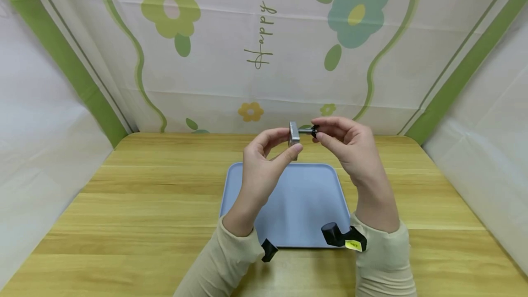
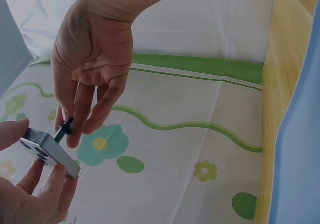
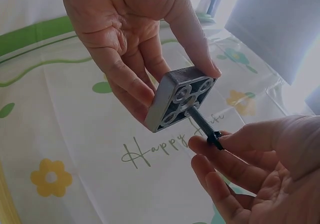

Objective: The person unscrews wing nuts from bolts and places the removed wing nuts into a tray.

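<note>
In the head view my left hand (image 1: 261,168) holds a square grey metal block (image 1: 294,133) up over the far edge of a tray, thumb on one side and fingers on the other. From the right, my right hand (image 1: 356,152) pinches the black head (image 3: 215,140) of a threaded bolt (image 3: 201,120) between thumb and fingers. The bolt's end meets the block's middle hole in the right wrist view; how deep it sits is hidden. Smaller round holes mark the block's corners. The left wrist view shows the block's (image 2: 57,156) other face, also with holes.
A light blue tray (image 1: 297,205) lies on the wooden table (image 1: 144,214) below my hands. Behind the table hangs a white cloth (image 1: 218,58) with flowers and lettering. Black camera mounts (image 1: 333,234) sit at the cuffs.
</note>
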Available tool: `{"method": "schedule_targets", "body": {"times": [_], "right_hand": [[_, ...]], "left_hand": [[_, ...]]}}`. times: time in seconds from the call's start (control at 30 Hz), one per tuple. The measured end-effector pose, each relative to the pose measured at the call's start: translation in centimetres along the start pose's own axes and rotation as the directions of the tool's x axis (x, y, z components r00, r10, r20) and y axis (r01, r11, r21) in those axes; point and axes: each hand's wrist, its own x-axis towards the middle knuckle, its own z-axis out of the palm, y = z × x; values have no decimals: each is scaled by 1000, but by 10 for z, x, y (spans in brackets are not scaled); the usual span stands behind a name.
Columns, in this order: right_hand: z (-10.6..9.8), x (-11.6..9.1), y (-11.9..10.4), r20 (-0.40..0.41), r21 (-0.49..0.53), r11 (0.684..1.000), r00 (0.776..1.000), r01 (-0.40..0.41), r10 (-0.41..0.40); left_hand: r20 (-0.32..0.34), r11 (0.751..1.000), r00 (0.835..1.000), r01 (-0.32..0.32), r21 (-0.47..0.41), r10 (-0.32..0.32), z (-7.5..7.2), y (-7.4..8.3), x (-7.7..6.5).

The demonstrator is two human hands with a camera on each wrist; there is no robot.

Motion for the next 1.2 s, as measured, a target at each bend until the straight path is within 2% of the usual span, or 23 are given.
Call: {"method": "schedule_targets", "body": {"times": [0.2,0.37,0.47,0.6,0.7,0.83,1.03,1.2], "right_hand": [[1,0,0,-5,-34,999,1000,30,-30],[1,-1,0,-12,36,998,998,55,-55],[0,-2,-2,-55,66,996,997,59,-56],[-2,-4,-6,-143,41,997,988,60,-54],[-4,-5,-10,-171,38,997,983,70,-62],[-4,-7,-13,-135,12,998,989,67,-65],[-4,-9,-14,-56,-31,999,998,6,-8],[-4,-8,-12,-30,-41,999,999,-24,23]], "left_hand": [[4,1000,1000,1,-2,-1,0,0,0],[2,1000,1000,0,2,0,0,-1,1],[-1,1000,1000,1,4,-1,0,-1,1],[-1,1000,1000,3,8,-3,0,-1,1],[0,1000,1000,1,9,-1,0,0,1],[-1,1000,1000,2,11,-2,-1,-1,1],[-1,1000,1000,8,14,-8,-1,0,1],[-2,1000,1000,11,16,-11,0,0,1]]}}
